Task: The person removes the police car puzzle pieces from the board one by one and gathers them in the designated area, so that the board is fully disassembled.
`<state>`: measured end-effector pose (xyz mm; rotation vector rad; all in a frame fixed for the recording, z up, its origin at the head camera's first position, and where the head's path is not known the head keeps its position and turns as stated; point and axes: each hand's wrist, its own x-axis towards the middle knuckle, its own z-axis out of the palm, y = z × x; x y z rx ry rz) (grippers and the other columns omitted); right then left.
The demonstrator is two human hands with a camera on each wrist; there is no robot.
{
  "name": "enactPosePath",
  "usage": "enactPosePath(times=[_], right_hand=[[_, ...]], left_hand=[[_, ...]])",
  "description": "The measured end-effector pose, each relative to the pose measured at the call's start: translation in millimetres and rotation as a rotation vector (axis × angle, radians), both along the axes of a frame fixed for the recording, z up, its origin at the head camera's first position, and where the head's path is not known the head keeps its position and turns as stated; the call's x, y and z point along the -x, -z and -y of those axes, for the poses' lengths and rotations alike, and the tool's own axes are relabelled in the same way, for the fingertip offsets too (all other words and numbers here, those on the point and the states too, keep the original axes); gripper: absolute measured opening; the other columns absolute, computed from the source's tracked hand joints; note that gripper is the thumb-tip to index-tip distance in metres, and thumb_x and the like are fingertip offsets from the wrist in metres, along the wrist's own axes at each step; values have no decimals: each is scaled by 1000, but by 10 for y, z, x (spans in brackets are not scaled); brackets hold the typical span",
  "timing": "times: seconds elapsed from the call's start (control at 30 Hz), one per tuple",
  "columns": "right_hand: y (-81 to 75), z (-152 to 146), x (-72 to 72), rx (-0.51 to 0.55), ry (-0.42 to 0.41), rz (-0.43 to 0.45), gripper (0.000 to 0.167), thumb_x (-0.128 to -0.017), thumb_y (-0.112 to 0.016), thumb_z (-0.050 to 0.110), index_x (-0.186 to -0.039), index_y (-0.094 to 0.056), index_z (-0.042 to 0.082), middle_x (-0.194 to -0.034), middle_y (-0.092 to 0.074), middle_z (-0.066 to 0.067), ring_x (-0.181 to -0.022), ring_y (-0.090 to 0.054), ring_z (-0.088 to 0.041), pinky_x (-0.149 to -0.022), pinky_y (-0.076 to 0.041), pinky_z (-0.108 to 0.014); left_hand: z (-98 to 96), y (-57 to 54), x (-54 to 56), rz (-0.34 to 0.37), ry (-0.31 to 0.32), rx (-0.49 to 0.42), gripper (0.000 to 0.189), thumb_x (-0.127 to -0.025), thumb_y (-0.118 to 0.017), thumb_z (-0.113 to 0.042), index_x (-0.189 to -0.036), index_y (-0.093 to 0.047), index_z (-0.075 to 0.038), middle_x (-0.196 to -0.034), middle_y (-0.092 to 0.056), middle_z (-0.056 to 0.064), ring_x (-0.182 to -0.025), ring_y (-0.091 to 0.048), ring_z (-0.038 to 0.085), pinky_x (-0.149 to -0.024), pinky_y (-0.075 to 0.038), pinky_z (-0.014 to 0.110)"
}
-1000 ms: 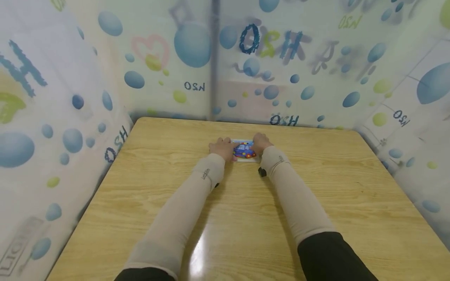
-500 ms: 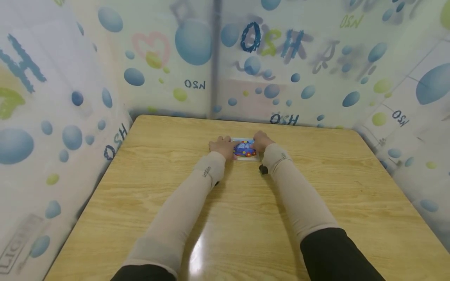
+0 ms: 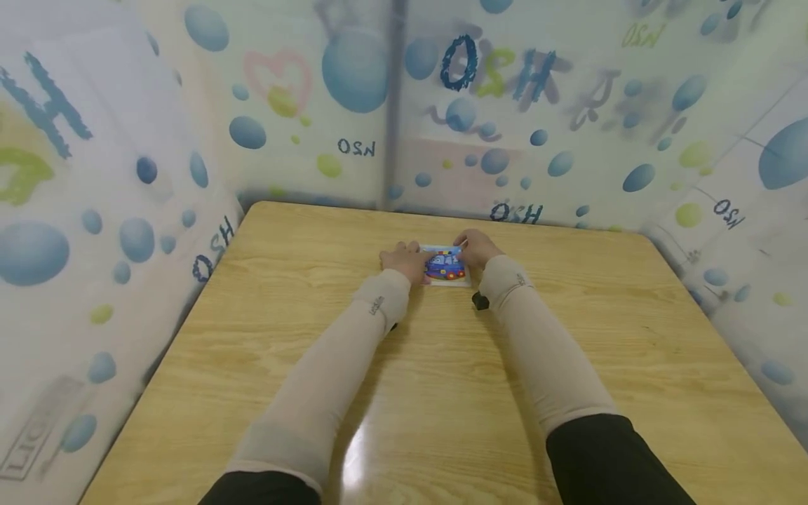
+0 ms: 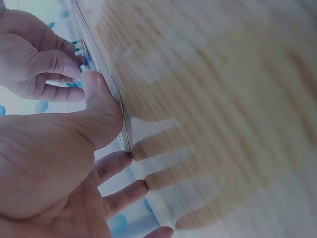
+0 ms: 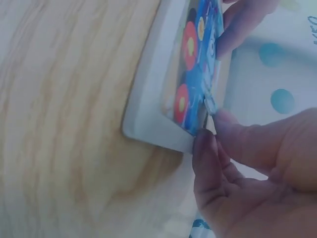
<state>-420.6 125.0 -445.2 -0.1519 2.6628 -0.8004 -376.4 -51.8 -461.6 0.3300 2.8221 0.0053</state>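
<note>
A small white-framed board (image 3: 456, 283) with a picture of a blue police car lies flat near the far side of the table. My left hand (image 3: 404, 261) is at its left end; in the left wrist view the thumb (image 4: 96, 89) presses on the board while straight fingers (image 4: 121, 196) touch the table beside it. At the right end is my right hand (image 3: 480, 249). In the right wrist view its thumb and forefinger pinch a small light-blue puzzle piece (image 5: 210, 105), tilted up at the picture's edge. The fingertips cover part of that piece.
The board rests on a wood-grain table (image 3: 416, 393). Behind and on both sides hang pale curtains (image 3: 297, 84) printed with blue and green dots and letters. A dark wrist camera (image 3: 480, 301) sits under my right wrist.
My right hand has drawn slightly back from the picture, showing more of the board's right end, and its fingertips now pinch a piece. The left hand keeps its place on the board.
</note>
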Motion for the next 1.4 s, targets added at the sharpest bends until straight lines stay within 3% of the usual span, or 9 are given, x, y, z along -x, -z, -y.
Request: enactPosePath(times=[0.23, 0.4, 0.6, 0.8, 1.2, 1.4], right_hand=[[-35, -55, -27, 24, 0, -39, 35, -97, -62, -2, -132, -61, -2, -133, -58, -25, -126, -54, -38, -106, -47, -47], [-16, -84, -18, 77, 52, -62, 34, -94, -66, -3, -128, -65, -2, -128, -61, -23, -121, -56, -36, -104, -49, -45], [53, -141, 26, 185, 131, -3, 36, -93, -70, 1, -129, -67, 3, -132, -61, -19, -125, -54, -34, -110, -44, -45], [106, -185, 11, 236, 151, 67, 39, -96, -69, 7, -136, -65, 8, -142, -58, -15, -135, -48, -33, -117, -35, -46], [89, -219, -26, 372, 174, 147, 45, -99, -65, 5, -143, -58, 7, -145, -56, -17, -132, -53, -30, -111, -44, -40], [108, -276, -33, 389, 177, 158, 44, -101, -63, 8, -144, -57, 9, -145, -54, -17, -133, -50, -31, -114, -40, -42]], left_hand=[[-35, 18, 1, -16, -2, 1, 74, -94, -60, -56, -159, -25, -46, -157, -36, 1, -140, -37, 27, -107, -40, 61], [-42, -21, -30, -16, -4, -14, 73, -95, -61, -54, -159, -27, -44, -158, -36, 2, -141, -35, 29, -109, -37, 64], [-27, -31, -59, -10, -14, -22, 73, -95, -62, -52, -159, -27, -44, -159, -35, 2, -142, -35, 28, -110, -35, 65], [-13, -14, -100, 6, -22, -25, 73, -95, -62, -52, -159, -27, -44, -161, -33, 2, -143, -34, 28, -110, -35, 63], [-7, 93, -39, -19, -21, 3, 74, -94, -60, -55, -159, -26, -46, -160, -34, 0, -142, -36, 27, -107, -39, 62], [-17, 87, -52, -10, -33, -11, 73, -96, -60, -53, -159, -25, -44, -161, -32, 0, -144, -34, 27, -108, -38, 62]])
